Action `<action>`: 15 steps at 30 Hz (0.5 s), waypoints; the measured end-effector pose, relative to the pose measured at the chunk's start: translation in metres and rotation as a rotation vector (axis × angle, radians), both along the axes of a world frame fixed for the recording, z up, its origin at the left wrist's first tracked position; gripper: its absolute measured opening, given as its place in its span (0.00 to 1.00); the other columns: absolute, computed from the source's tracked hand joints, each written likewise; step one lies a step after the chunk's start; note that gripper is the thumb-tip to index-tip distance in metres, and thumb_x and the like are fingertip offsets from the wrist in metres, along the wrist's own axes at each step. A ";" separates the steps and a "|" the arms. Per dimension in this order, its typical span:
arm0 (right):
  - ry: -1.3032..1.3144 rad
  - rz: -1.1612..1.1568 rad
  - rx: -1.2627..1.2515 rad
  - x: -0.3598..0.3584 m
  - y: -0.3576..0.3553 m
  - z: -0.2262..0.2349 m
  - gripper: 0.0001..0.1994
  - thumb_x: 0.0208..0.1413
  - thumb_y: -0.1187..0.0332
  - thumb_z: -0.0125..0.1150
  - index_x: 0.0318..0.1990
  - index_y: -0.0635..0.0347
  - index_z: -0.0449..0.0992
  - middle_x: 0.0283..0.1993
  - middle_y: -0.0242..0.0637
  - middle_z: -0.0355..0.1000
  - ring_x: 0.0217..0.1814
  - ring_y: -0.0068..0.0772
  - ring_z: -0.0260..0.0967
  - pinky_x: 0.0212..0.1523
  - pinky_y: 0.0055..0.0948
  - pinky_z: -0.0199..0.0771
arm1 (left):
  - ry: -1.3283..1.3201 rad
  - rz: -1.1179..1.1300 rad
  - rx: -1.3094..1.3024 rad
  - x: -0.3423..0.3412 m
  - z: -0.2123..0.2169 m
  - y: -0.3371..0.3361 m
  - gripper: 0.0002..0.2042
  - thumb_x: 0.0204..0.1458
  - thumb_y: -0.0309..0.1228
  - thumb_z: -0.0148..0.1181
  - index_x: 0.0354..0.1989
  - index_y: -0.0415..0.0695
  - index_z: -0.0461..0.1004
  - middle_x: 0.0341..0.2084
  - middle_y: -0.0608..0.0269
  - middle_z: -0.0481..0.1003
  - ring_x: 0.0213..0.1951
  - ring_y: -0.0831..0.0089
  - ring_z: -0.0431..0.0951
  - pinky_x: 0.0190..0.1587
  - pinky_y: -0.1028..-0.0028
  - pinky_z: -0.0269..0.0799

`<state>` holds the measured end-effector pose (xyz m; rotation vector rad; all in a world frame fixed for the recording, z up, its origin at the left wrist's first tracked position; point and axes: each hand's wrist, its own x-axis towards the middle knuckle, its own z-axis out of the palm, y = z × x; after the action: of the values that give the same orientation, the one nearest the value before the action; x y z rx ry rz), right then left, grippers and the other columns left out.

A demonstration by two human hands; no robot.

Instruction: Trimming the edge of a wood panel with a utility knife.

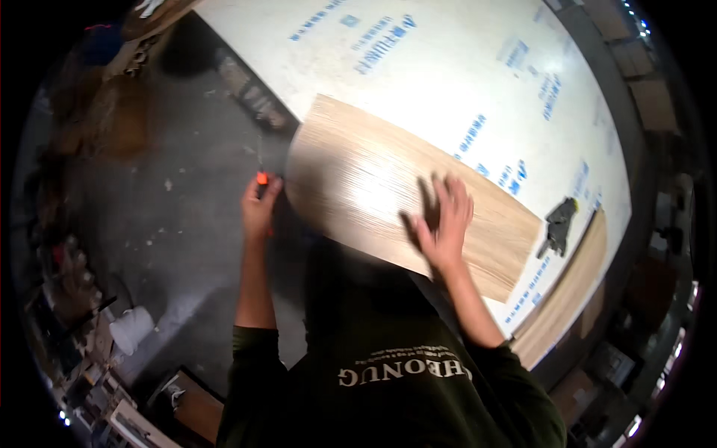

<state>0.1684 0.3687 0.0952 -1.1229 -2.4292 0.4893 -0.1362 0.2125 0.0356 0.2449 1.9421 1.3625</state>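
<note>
A wood-grain panel with one rounded end lies on a white-topped table, its near and left edges overhanging. My right hand rests on the panel with its fingers apart, holding nothing. Off the rounded end, over the floor, my left hand is closed round a hand tool with an orange and black handle. A thin shaft points away from that hand, apart from the panel; its tip is too blurred to tell the tool's kind.
The white tabletop bears blue print. A dark grey thing, perhaps a glove, lies right of the panel, near a curved wood-grain strip. A white bucket stands on the grey floor at left, near clutter. Boxes are at the right.
</note>
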 end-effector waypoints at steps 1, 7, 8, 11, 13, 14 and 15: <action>-0.019 -0.035 -0.009 0.027 -0.023 0.000 0.35 0.50 0.48 0.59 0.63 0.56 0.62 0.69 0.49 0.52 0.73 0.57 0.44 0.66 0.63 0.34 | 0.054 -0.018 0.087 0.000 0.001 0.008 0.19 0.51 0.36 0.66 0.48 0.40 0.72 0.26 0.70 0.73 0.27 0.81 0.71 0.32 0.78 0.68; -0.330 -0.156 -0.080 0.101 -0.075 -0.026 0.32 0.51 0.51 0.58 0.63 0.52 0.62 0.70 0.48 0.50 0.74 0.57 0.39 0.67 0.66 0.33 | -0.030 0.107 0.175 0.040 0.012 -0.024 0.21 0.51 0.27 0.61 0.54 0.38 0.68 0.43 0.59 0.75 0.43 0.73 0.74 0.47 0.72 0.70; -0.308 -0.092 -0.088 0.101 -0.070 -0.026 0.32 0.50 0.50 0.58 0.63 0.49 0.63 0.71 0.45 0.51 0.75 0.54 0.40 0.67 0.66 0.34 | 0.005 0.172 0.194 0.050 0.004 -0.058 0.21 0.51 0.26 0.61 0.55 0.38 0.67 0.43 0.60 0.74 0.43 0.73 0.74 0.47 0.72 0.70; -0.269 0.117 -0.065 0.103 -0.037 -0.031 0.31 0.50 0.50 0.58 0.63 0.45 0.64 0.71 0.40 0.53 0.75 0.50 0.43 0.68 0.64 0.36 | 0.010 0.384 0.136 0.100 0.025 -0.130 0.20 0.51 0.25 0.60 0.53 0.38 0.68 0.42 0.61 0.74 0.43 0.73 0.74 0.46 0.71 0.70; -0.238 0.281 0.007 0.100 0.007 -0.033 0.32 0.50 0.50 0.59 0.64 0.44 0.65 0.70 0.39 0.56 0.74 0.48 0.46 0.68 0.61 0.40 | 0.011 0.352 -0.105 0.132 0.005 -0.158 0.17 0.51 0.25 0.60 0.50 0.39 0.70 0.40 0.61 0.75 0.41 0.73 0.74 0.43 0.71 0.71; -0.201 0.303 0.038 0.100 0.032 -0.034 0.32 0.50 0.51 0.59 0.64 0.44 0.64 0.70 0.40 0.55 0.74 0.50 0.46 0.68 0.61 0.40 | 0.070 0.325 -0.179 0.152 0.014 -0.143 0.14 0.51 0.26 0.61 0.46 0.40 0.72 0.35 0.63 0.75 0.36 0.74 0.73 0.40 0.71 0.70; -0.176 0.340 0.066 0.095 0.058 -0.033 0.32 0.51 0.51 0.59 0.64 0.45 0.64 0.71 0.43 0.54 0.74 0.52 0.45 0.69 0.61 0.38 | 0.147 0.245 -0.166 0.163 -0.028 -0.160 0.13 0.51 0.27 0.62 0.44 0.40 0.72 0.32 0.64 0.73 0.34 0.74 0.71 0.38 0.71 0.70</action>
<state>0.2630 0.4265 0.0627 -0.7547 -2.7858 0.4225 0.0270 0.0527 0.0072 0.0276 2.2549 1.3578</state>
